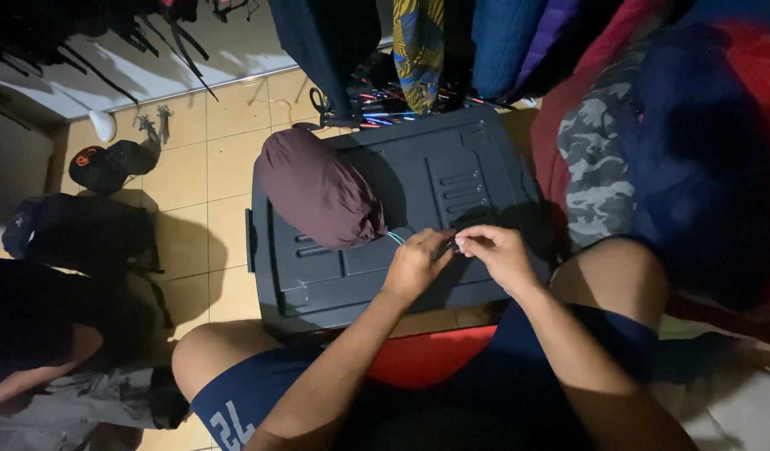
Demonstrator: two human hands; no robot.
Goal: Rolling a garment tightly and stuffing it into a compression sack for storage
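Both yr hands meet over the dark plastic bin lid [452, 179], pinching a small thin item betw. them.

Yr left hand [416, 263] is curled, fingertips pinched on a thin light-blue cord [396, 238] that runs from the hand toward the maroon stuff sack [318, 188]. Yr right hand [498, 253] is also curled, thumb & forefinger nipped on a tiny dark piece [448, 244] right betw. the two hands; too small & dim to tell what it is. Hands nearly touching, both just above the lid's near half. Sack lies on the lid's left part, just beside yr left hand. Past the lid's far edge: a bunch of coloured rods [385, 113] & hanging clothes. Camo fabric [598, 167] to yr right, near the lid. Tiled floor [193, 167] to the left, w/ a black cap [97, 167] well apart.
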